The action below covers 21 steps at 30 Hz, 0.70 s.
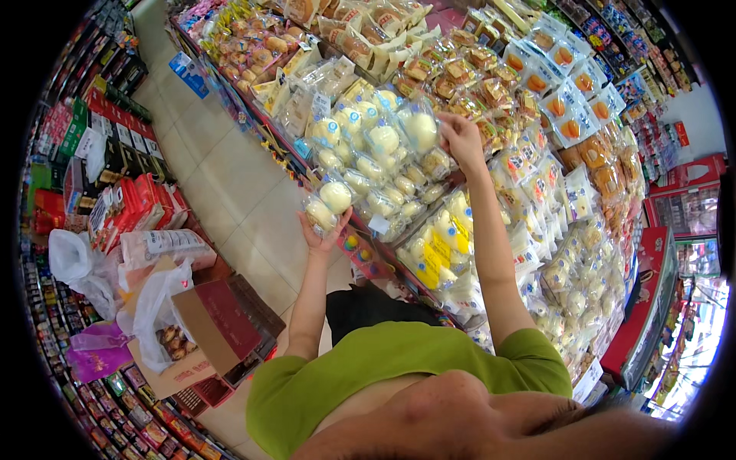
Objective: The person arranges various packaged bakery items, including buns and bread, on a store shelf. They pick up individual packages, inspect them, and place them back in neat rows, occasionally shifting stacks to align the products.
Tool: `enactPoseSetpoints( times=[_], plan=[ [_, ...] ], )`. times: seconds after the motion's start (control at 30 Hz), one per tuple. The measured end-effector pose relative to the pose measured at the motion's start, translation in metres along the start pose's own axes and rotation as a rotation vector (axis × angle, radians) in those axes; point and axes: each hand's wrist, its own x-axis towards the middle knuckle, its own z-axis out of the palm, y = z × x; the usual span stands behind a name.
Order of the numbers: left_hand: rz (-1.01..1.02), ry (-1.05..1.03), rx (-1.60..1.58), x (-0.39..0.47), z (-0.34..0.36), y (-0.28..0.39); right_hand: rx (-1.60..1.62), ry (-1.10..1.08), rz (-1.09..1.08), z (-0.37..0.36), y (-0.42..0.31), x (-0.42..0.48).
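My left hand (325,234) holds a clear pack of round pale buns (329,206) just off the front edge of the display. My right hand (460,138) reaches over the display, its fingers at the right edge of another clear pack with a large white bun (421,131). That pack lies on a pile of similar wrapped buns (382,141). Packs with a yellow band (440,253) lie nearer to me, and wrapped brown cakes (454,80) lie beyond my right hand.
The display's front edge (397,267) runs diagonally before me. Across the tiled aisle (230,190) stand an open cardboard box (215,322), plastic bags (167,310) and red packages (141,204) along stocked shelves. White packs with orange pictures (569,129) and a red freezer chest (641,305) are to the right.
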Motion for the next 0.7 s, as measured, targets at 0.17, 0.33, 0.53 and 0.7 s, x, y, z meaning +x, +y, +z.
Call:
enactPoseSetpoints(
  times=[0.17,0.33,0.53,0.7],
  plan=[
    [-0.028,-0.037,0.029,0.006,0.014,-0.007,0.426,-0.052,0.269,0.026,0.041,0.113],
    [-0.016,-0.096,0.036,0.003,0.019,-0.001,-0.513,0.276,-0.084,0.055,0.089,0.141],
    [-0.012,-0.071,0.083,0.004,0.004,0.017,-0.863,0.568,-0.600,0.069,0.041,0.073],
    [-0.001,-0.074,0.000,0.003,-0.002,0.021,-0.842,-0.238,-0.345,0.083,0.066,-0.068]
  ],
)
